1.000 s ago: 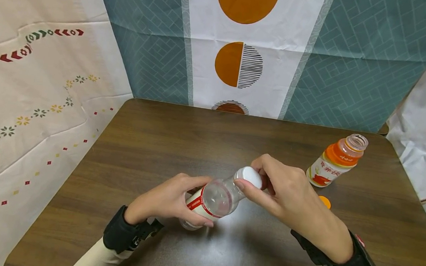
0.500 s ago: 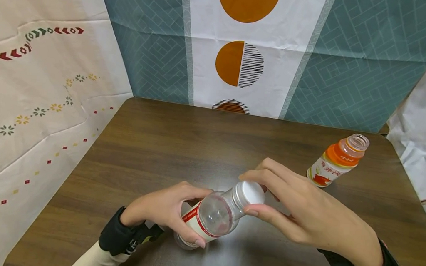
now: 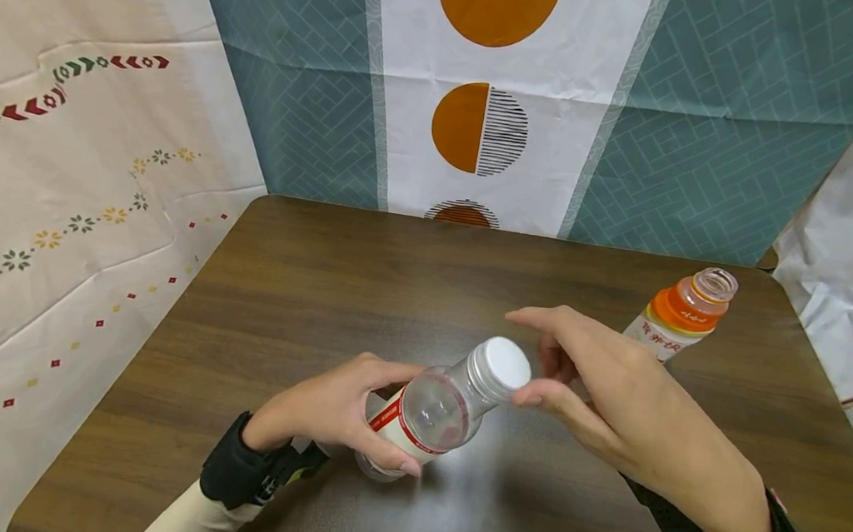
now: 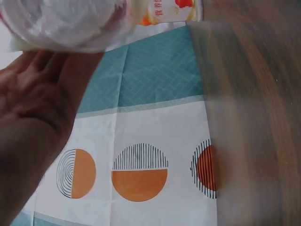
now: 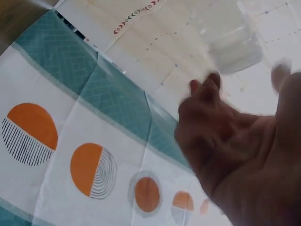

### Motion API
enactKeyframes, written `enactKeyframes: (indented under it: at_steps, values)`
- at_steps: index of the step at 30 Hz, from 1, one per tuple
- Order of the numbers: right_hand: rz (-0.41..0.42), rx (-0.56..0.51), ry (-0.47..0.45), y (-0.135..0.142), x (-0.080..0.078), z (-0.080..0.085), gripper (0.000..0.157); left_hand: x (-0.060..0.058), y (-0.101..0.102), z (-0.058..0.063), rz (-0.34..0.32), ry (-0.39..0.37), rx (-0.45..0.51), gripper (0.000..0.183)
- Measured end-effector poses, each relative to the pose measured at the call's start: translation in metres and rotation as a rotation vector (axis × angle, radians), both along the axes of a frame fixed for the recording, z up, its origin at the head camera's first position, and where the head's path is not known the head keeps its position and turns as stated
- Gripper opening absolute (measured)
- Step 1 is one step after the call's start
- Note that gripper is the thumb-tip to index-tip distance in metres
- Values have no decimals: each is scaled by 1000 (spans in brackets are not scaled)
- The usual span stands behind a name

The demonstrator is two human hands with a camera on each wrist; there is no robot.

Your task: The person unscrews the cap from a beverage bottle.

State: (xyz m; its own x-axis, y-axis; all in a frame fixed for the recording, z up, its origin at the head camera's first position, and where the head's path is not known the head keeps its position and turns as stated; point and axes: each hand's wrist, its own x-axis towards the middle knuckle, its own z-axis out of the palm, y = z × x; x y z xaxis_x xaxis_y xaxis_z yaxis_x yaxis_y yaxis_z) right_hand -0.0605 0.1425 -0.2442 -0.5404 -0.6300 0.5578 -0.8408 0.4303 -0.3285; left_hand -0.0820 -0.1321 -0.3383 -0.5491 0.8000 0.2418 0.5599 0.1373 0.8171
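A clear plastic bottle [image 3: 434, 408] with a cream and red label leans to the right, its white cap [image 3: 507, 362] on the neck. My left hand [image 3: 341, 401] grips it around the label. In the left wrist view the bottle's clear base [image 4: 70, 28] shows above the palm. Beside the cap is my right hand [image 3: 611, 406], fingers spread and loosely bent. Its thumb tip lies close to the cap's edge; whether they touch I cannot tell. The right wrist view shows a gap between these blurred fingers and the bottle [image 5: 233, 49].
An uncapped bottle with an orange band [image 3: 686, 311] stands at the right on the brown wooden table [image 3: 335, 275], partly behind my right hand. Patterned cloths [image 3: 321, 82] hang along the back and both sides.
My right hand was pinching the white cap a second ago and has now parted its fingers from it. The bottle dipped, then rose slightly. An orange cap on the table is now hidden.
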Motion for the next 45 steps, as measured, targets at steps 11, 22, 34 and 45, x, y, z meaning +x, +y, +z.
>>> enactKeyframes:
  at_steps: [11, 22, 34, 45]
  values:
    - [-346, 22, 8, -14, -6, -8, 19, 6, 12, 19, 267, 70, -8, 51]
    - [-439, 45, -93, -27, -15, -19, 32, -8, 7, -20, 354, 132, -81, 59]
    - [-381, 3, -94, -28, -16, -20, 29, -8, 5, -21, 322, 127, -88, 60]
    - [-161, 12, -146, -17, -17, -11, 21, 6, 10, 11, 268, 100, -30, 51]
